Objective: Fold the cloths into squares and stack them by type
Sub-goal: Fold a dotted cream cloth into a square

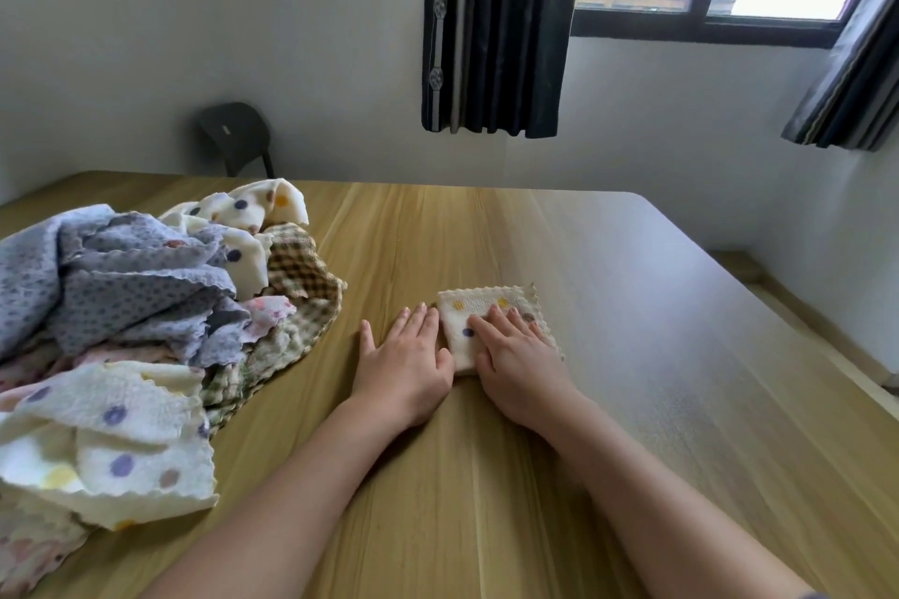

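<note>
A cream cloth with coloured dots (479,309), folded into a small square, lies on the wooden table (656,379) just right of centre. My right hand (515,355) presses flat on top of it, fingers straight. My left hand (406,362) lies flat on the table against the square's left edge. On the left sits a heap of unfolded cloths (146,306): grey-blue dotted ones, cream dotted ones, a green-brown checked one and a pink flowered one.
The heap spills over the table's left and near-left edge. A dark stool (236,136) stands by the wall beyond the table. Dark curtains (491,24) hang beside a window at the back right. The table's right edge drops to the floor.
</note>
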Motion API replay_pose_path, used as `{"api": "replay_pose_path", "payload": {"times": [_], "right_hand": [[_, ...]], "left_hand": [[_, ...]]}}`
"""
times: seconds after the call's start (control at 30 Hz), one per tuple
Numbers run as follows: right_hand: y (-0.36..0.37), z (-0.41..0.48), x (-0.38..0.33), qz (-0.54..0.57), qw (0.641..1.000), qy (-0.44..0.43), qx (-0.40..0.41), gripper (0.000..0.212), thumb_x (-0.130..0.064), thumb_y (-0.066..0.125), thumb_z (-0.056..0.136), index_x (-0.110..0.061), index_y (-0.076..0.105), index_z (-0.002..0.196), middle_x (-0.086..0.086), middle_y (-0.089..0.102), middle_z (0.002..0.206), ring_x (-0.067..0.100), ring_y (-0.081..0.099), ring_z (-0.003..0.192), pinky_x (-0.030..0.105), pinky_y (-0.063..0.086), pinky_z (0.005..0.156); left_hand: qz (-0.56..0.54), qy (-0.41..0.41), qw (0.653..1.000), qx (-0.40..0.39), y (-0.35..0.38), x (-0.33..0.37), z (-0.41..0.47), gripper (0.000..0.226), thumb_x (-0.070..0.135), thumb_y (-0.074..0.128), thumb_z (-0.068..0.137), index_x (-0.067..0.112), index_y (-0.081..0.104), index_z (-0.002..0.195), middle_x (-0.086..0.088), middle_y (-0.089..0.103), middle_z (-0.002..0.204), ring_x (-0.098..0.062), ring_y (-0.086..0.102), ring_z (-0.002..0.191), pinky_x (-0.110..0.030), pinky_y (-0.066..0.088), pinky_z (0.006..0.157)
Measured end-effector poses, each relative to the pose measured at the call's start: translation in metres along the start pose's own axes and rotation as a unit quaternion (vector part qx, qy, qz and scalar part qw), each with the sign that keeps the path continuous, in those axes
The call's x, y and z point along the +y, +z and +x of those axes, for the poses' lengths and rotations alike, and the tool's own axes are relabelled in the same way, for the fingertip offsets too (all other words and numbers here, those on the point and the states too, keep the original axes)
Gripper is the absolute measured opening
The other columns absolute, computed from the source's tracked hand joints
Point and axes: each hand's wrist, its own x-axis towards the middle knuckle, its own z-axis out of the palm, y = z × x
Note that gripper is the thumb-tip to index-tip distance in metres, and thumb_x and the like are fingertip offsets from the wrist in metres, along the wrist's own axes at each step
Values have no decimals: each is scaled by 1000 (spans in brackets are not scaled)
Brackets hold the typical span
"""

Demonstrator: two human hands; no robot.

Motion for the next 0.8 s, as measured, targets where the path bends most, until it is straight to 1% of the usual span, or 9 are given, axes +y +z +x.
{"api": "replay_pose_path", "payload": {"times": [0.17,0.3,0.43,0.57,0.67,0.8], "right_hand": [[-9,37,38,-21,998,46,-29,50,-43,19,102,-30,19,151,5,6,161,24,1,148,37,1,118],[-22,80,86,-54,994,83,-39,52,-46,19,102,-29,16,151,5,3,161,23,-1,148,37,1,119],[-35,121,145,-71,989,122,-32,51,-44,21,102,-29,18,151,5,4,161,22,1,148,37,2,119],[-44,162,200,-81,986,144,-29,52,-42,22,102,-26,20,151,6,6,160,20,2,148,36,1,118],[-50,188,229,-86,983,158,-26,52,-41,22,102,-25,20,151,6,5,160,21,2,148,36,1,118],[-60,218,266,-91,981,172,-21,51,-39,24,102,-24,22,151,7,7,160,21,4,148,38,3,118]], "left_hand": [[13,9,1000,7,-3,13,37,62,45,27,99,19,9,152,-1,3,160,-14,0,147,-49,-4,116],[16,31,999,-5,-1,33,82,64,52,25,98,22,10,152,-2,2,160,-16,-1,147,-51,-4,116],[21,46,999,-11,6,53,123,65,54,26,97,23,11,152,-3,2,160,-18,-1,147,-52,-3,117],[23,48,998,-26,15,73,165,66,55,24,97,23,9,152,-3,0,160,-18,-2,147,-53,-4,116],[18,37,999,-34,22,81,191,65,56,22,97,24,10,152,-2,1,160,-18,-2,147,-53,-4,117],[45,36,998,-25,33,83,207,64,56,19,97,27,5,152,-1,-6,160,-18,-8,147,-53,-6,116]]}}
